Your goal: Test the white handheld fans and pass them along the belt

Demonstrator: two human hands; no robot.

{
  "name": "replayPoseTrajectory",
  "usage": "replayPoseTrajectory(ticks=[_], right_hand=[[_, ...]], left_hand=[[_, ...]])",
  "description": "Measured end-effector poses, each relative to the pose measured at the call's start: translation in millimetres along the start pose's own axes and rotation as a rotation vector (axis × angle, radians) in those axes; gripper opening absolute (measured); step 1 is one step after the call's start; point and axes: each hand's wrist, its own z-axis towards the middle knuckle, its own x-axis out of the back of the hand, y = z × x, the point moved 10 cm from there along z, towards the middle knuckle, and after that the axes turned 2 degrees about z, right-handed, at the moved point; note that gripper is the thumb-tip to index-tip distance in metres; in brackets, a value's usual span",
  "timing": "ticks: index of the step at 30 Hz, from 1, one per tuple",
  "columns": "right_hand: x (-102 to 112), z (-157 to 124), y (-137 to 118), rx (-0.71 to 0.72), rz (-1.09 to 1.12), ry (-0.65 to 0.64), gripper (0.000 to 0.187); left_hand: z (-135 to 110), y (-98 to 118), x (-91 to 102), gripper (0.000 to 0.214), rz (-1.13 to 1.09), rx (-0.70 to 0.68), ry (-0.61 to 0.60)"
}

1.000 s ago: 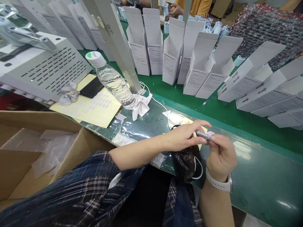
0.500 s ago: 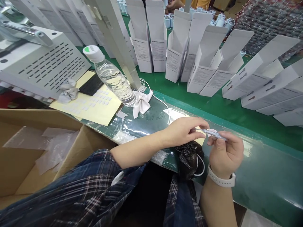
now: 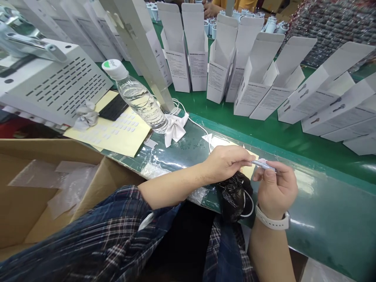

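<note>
A slim grey-blue, pen-like object (image 3: 263, 164) lies between my two hands; its exact kind I cannot make out. My right hand (image 3: 277, 188), with a pale watch strap at the wrist, pinches the thicker end of it. At the thin end, my left hand (image 3: 229, 159) has its thumb and fingertips pressed together. A small pale pinkish piece shows just behind the object, partly hidden by the fingers. Beneath my hands are a crumpled black plastic bag (image 3: 233, 196) with a white cord (image 3: 249, 207) and a yellow sheet (image 3: 248, 171), mostly covered.
Several open white boxes (image 3: 217, 80) line the green bench. To the left are a water bottle (image 3: 142, 102), a cloth (image 3: 175, 131), a yellow sheet with white stickers (image 3: 132, 143), a vented metal machine (image 3: 67, 78) and a cardboard box (image 3: 108, 176). Another person's hand (image 3: 212, 9) shows behind.
My left thumb and fingers have closed together at the object's thin end, where they were apart before. My right hand has shifted slightly left with the object.
</note>
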Motion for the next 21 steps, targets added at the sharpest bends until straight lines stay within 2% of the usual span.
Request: replayPoseTrajectory(ticks=[3,6,8,12,15,17,21], right_hand=[[5,0,-2,0.004,0.024,-0.006,0.009],[8,1,-4,0.026,0.018,0.023,0.010],[8,1,-6,0.042,0.002,0.021,0.009],[3,2,-9,0.083,-0.024,-0.048,0.007],[0,2,-13,0.110,-0.045,-0.081,0.006],[-2,3,-15,0.104,0.009,-0.092,0.014],[-22,3,-9,-0.014,0.223,-0.282,0.052]], left_hand=[[1,6,-8.2,0.028,0.020,-0.020,-0.017],[4,3,-9.7,0.020,-0.031,0.052,-0.059],[6,-6,-11.9,0.017,-0.189,0.159,-0.128],[-2,-21,-34.0,0.033,-0.739,0.450,-0.373],[-10,-21,-47.5,0.033,-0.911,0.582,-0.530],[-11,-18,-49.7,0.029,-0.938,0.589,-0.566],[-14,-11,-55.7,0.032,-1.071,0.637,-0.603]])
